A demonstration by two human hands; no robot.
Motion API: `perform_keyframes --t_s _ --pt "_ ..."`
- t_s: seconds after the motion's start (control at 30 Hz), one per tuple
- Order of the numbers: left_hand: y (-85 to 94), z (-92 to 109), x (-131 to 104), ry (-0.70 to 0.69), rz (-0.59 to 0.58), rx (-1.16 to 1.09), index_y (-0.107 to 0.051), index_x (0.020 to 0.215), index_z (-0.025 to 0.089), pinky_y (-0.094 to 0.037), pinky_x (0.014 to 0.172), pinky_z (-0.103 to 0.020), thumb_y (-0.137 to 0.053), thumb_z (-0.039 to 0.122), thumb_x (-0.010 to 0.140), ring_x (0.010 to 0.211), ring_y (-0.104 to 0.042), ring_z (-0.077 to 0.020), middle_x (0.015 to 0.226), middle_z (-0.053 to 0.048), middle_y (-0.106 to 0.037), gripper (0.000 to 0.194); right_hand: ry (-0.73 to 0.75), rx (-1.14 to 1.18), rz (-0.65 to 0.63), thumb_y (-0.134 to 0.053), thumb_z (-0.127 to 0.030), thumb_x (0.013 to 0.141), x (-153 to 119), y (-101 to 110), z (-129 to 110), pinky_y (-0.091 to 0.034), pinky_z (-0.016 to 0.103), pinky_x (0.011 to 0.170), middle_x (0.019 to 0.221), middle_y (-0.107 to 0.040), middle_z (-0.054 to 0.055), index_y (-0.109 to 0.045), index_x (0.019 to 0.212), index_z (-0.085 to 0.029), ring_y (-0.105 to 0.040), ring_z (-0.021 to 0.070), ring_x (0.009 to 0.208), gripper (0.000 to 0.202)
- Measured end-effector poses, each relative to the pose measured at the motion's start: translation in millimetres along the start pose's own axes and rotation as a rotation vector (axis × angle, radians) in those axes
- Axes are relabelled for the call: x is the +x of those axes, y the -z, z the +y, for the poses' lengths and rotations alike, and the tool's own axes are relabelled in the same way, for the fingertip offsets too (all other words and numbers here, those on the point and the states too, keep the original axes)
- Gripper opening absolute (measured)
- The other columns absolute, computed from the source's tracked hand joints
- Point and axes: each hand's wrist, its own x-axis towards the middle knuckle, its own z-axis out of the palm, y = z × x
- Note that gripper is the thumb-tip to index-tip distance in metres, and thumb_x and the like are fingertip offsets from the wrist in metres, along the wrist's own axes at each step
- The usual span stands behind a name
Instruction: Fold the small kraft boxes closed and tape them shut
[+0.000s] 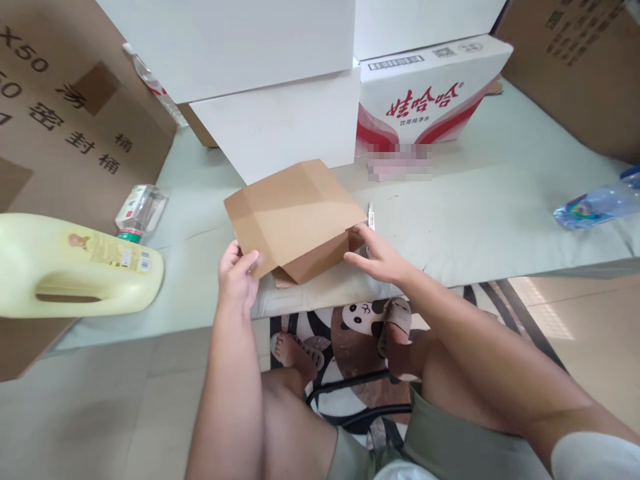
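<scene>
A brown cardboard box, partly folded, lies near the front edge of the table, its large flap tilted over the top and a side opening facing me. The left corner of that flap is pinched between the thumb and fingers of my left hand. At the box's right end is my right hand, thumb and fingers apart, the fingertips touching the cardboard by the opening. Just behind the right fingers lies a small white object, partly hidden.
White boxes and a red-and-white carton stand behind. Large cartons rise at both sides. On the left lie a yellow jug and a clear bottle; a blue-capped bottle lies at the right.
</scene>
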Motion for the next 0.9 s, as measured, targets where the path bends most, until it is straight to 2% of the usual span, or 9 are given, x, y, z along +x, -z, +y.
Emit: perform_keyframes --t_s 0.2,0.3,0.4,0.5,0.57,0.63,0.7,0.8,0.9 --pt "-3.9 6 -5 0.169 -0.075 -0.073 -0.058 0.096 0.026 -0.050 0.058 -0.027 -0.072 0.022 0.062 0.076 -0.065 -0.0167 0.098 0.000 -0.067 0.038 -0.075 0.279 -0.011 -0.058 -0.055 0.087 3 -5 13 -0.041 0.055 0.112 0.144 -0.051 0.016 -0.045 0.133 -0.021 -0.049 0.0327 0.134 0.059" --pt "-6.6 6 -8 0.213 -0.084 -0.057 -0.060 0.101 0.028 -0.050 0.059 -0.028 -0.072 0.024 0.063 0.078 -0.066 -0.0181 0.101 -0.002 -0.067 0.040 -0.112 0.346 -0.077 -0.064 -0.057 0.083 7 -4 13 -0.038 0.056 0.116 0.143 -0.054 0.015 -0.048 0.135 -0.021 -0.046 0.0342 0.138 0.065" --pt "-8.5 6 -7 0.161 -0.021 -0.063 -0.064 0.095 0.025 -0.047 0.054 -0.025 -0.074 0.026 0.059 0.069 -0.064 -0.0165 0.091 -0.002 -0.069 0.037 -0.164 0.356 -0.032 -0.072 -0.054 0.076 8 -3 7 -0.048 0.054 0.105 0.131 -0.061 0.015 -0.052 0.130 -0.021 -0.056 0.0342 0.126 0.066" --pt "-8.4 6 -5 0.091 0.020 -0.049 -0.067 0.089 0.022 -0.044 0.052 -0.023 -0.077 0.028 0.056 0.063 -0.062 -0.0150 0.082 -0.002 -0.070 0.034 -0.247 0.185 0.219 -0.081 -0.052 0.064 5 -1 -1 -0.053 0.049 0.087 0.114 -0.064 0.013 -0.055 0.119 -0.020 -0.061 0.0311 0.103 0.068" --pt "-7.3 6 -4 0.055 0.021 -0.034 -0.070 0.090 0.021 -0.045 0.052 -0.023 -0.079 0.029 0.056 0.062 -0.063 -0.0151 0.079 -0.002 -0.071 0.036 -0.297 0.125 0.343 -0.079 -0.054 0.066 2 1 -6 -0.051 0.042 0.075 0.095 -0.063 0.007 -0.058 0.103 -0.021 -0.058 0.0241 0.084 0.054" --pt "-5.8 6 -4 0.055 -0.002 -0.012 -0.071 0.093 0.020 -0.046 0.052 -0.023 -0.080 0.030 0.056 0.061 -0.065 -0.0155 0.077 -0.002 -0.071 0.039 -0.316 0.225 0.376 -0.068 -0.059 0.076 1 3 -9 -0.046 0.035 0.067 0.076 -0.054 0.001 -0.054 0.083 -0.023 -0.050 0.0174 0.070 0.040" --pt "-4.6 6 -3 0.070 -0.015 -0.019 -0.072 0.093 0.019 -0.047 0.052 -0.024 -0.078 0.032 0.058 0.061 -0.065 -0.0160 0.077 -0.002 -0.072 0.038 -0.334 0.387 0.387 -0.059 -0.063 0.082 1 4 -9 -0.040 0.030 0.061 0.066 -0.045 -0.002 -0.047 0.072 -0.023 -0.043 0.0138 0.062 0.043" --pt "-3.9 5 0 0.052 0.022 -0.051 -0.072 0.081 0.020 -0.050 0.054 -0.026 -0.073 0.036 0.058 0.065 -0.066 -0.0185 0.078 -0.003 -0.072 0.028 -0.379 0.591 0.478 -0.063 -0.061 0.079 3 6 -9 -0.038 0.028 0.059 0.064 -0.043 -0.003 -0.048 0.072 -0.023 -0.041 0.0122 0.058 0.041" --pt "-2.5 1 1 -0.018 0.033 0.024 -0.072 0.080 0.022 -0.052 0.060 -0.027 -0.080 0.028 0.053 0.077 -0.068 -0.0206 0.085 -0.003 -0.074 0.029 -0.417 0.733 0.551 -0.068 -0.058 0.074 2 9 -13 -0.039 0.027 0.056 0.060 -0.042 -0.004 -0.049 0.072 -0.024 -0.039 0.0117 0.054 0.039"
